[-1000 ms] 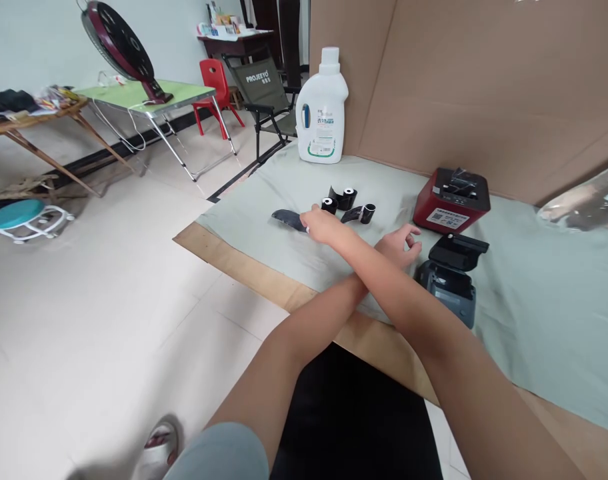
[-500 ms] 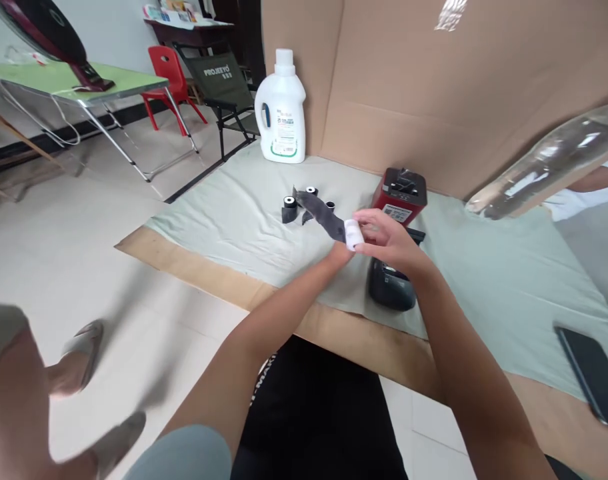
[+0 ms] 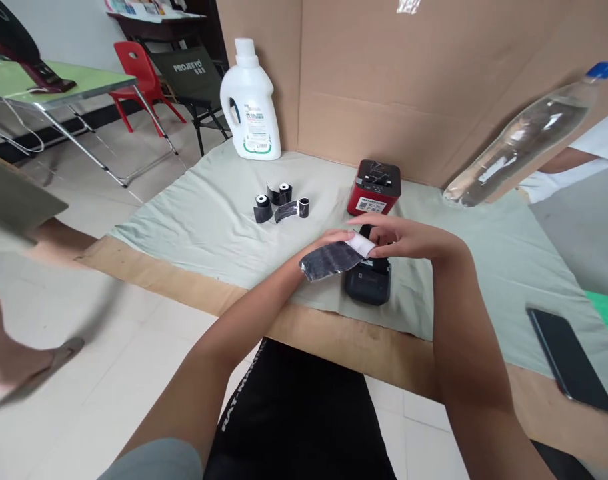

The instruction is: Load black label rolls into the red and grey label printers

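Note:
A small white paper roll [image 3: 360, 244] with a long dark loose end [image 3: 331, 261] is held between both hands above the cloth. My left hand [image 3: 335, 237] grips the roll's left end, its fingers partly hidden. At the other end, my right hand [image 3: 401, 237] pinches it between thumb and curled fingers. The loose end hangs toward me, down and left. Just below is a black device like a small printer [image 3: 368, 283], its lid seemingly raised and partly covered by the hands. Behind the hands stands a red and black box-shaped device [image 3: 375, 188].
Dark small rolls [image 3: 263, 209] stand on the cloth [image 3: 194, 227], left of the hands. A white jug [image 3: 254, 110] is at the back, a water bottle [image 3: 529, 140] leans at right, and a phone [image 3: 570, 359] lies near the front edge. Another person's leg [image 3: 14, 353] is at left.
The roll has turned, and its dark loose end has swung from pointing away at upper left to hanging toward me at lower left. The person at left has moved.

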The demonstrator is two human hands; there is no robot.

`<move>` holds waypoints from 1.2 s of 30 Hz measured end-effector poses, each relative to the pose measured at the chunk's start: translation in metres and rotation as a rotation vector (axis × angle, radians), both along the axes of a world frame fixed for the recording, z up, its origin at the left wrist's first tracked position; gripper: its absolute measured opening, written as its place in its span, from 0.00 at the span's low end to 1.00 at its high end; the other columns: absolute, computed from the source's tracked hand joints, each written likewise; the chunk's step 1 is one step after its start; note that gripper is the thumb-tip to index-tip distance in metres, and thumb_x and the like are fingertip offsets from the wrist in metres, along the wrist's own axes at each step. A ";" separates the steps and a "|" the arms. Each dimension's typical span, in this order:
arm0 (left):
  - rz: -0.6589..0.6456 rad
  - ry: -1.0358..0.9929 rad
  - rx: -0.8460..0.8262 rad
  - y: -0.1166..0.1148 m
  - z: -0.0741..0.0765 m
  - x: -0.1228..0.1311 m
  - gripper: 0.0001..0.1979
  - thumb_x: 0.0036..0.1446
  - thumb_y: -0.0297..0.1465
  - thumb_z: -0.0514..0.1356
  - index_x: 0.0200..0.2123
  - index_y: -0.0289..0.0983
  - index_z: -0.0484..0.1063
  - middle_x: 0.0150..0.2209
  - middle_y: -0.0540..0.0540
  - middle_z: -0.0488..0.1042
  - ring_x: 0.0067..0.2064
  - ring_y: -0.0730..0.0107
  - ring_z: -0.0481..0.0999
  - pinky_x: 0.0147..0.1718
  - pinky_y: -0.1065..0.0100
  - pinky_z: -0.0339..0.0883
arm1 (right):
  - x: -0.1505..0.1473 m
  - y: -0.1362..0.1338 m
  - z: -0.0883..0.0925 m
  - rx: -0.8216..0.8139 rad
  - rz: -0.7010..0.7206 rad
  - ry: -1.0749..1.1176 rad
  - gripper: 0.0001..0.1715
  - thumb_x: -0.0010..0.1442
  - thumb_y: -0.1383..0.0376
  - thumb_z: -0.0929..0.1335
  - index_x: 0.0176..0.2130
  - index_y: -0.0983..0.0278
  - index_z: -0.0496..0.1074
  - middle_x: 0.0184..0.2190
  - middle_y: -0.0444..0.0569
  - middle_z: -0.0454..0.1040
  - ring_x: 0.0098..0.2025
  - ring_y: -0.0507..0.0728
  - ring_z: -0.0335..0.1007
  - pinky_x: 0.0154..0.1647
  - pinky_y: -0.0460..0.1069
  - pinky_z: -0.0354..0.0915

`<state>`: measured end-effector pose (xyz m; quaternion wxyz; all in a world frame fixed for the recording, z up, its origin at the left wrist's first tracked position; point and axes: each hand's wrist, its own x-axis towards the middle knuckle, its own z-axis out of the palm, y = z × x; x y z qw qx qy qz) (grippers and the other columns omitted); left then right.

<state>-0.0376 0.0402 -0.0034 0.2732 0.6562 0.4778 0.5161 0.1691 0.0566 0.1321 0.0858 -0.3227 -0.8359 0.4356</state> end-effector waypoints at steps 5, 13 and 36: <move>-0.284 -0.455 -0.462 -0.017 0.015 0.003 0.21 0.61 0.49 0.68 0.43 0.36 0.82 0.29 0.47 0.78 0.27 0.72 0.76 0.25 0.70 0.69 | 0.007 -0.005 0.000 0.192 -0.185 -0.107 0.28 0.55 0.51 0.75 0.53 0.59 0.80 0.37 0.49 0.79 0.34 0.58 0.72 0.34 0.51 0.65; -0.360 -0.536 -0.571 -0.027 0.031 0.010 0.23 0.52 0.46 0.75 0.39 0.32 0.82 0.25 0.50 0.76 0.24 0.78 0.73 0.22 0.74 0.62 | -0.003 -0.023 0.010 0.343 -0.172 -0.346 0.10 0.57 0.61 0.71 0.39 0.63 0.78 0.36 0.48 0.77 0.36 0.57 0.69 0.35 0.50 0.58; -0.230 -0.302 -0.141 -0.014 0.007 0.008 0.20 0.58 0.47 0.68 0.39 0.35 0.79 0.27 0.49 0.78 0.27 0.75 0.71 0.28 0.71 0.62 | -0.017 -0.032 0.004 0.394 -0.148 -0.859 0.11 0.67 0.64 0.68 0.41 0.67 0.80 0.38 0.58 0.80 0.38 0.61 0.75 0.34 0.51 0.58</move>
